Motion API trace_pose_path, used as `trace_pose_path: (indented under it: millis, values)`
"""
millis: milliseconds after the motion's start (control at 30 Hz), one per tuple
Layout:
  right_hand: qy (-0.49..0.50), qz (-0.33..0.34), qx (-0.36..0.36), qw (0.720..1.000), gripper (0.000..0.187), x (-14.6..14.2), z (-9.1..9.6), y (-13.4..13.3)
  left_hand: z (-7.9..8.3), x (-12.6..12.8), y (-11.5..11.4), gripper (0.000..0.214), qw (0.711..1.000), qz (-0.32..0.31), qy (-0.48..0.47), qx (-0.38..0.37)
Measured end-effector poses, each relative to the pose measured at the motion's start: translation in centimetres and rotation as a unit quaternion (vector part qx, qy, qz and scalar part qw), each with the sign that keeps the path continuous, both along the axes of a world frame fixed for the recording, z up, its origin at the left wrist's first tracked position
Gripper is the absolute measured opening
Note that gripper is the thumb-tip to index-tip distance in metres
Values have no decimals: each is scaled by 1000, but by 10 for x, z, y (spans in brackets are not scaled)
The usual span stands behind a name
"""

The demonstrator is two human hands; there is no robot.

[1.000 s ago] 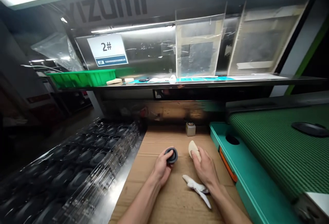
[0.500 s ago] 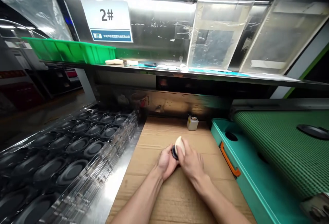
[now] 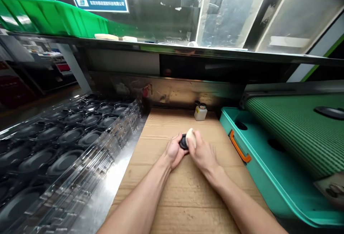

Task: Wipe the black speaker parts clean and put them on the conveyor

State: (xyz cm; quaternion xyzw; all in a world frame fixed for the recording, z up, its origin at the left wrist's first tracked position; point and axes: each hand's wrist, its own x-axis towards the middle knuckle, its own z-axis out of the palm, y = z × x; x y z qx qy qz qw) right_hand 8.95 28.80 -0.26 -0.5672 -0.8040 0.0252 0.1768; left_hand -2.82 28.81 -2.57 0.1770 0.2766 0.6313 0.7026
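on my feed, the left hand point(image 3: 176, 151) has its grip clamped on a black round part point(image 3: 184, 142), while the right hand point(image 3: 202, 153) grips a cream pad point(image 3: 190, 137) pressed against it, over a cardboard sheet point(image 3: 172, 198), with a small white bottle point(image 3: 200, 113) beyond.

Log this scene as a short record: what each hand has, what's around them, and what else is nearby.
left hand: holds a dark round part
right hand: presses a pale pad against that part
under hands: cardboard sheet
ahead: small bottle, dark cap
left side: clear trays holding rows of dark round parts
right side: green ribbed belt, teal frame
shelf above: green plastic bin
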Motion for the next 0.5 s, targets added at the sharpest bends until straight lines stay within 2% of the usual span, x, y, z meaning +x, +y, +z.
trace_pose_path:
  millis: [67,167,300,400,500]
  values:
    - [-13,21,-1,1000,42,1,0,-1,0,0,-1,25,1000,14,6,0]
    - [-7,-7,3,1000,39,3,1,-2,1,1,-2,25,1000,19,17,0]
    - [-6,26,6,1000,38,4,2,-3,1,1,-3,25,1000,21,21,-2]
    - [9,6,-7,1000,38,4,1,-2,1,2,-1,26,999,17,27,-4]
    - [28,46,-15,998,41,3,2,1,0,2,0,26,1000,11,20,-4]
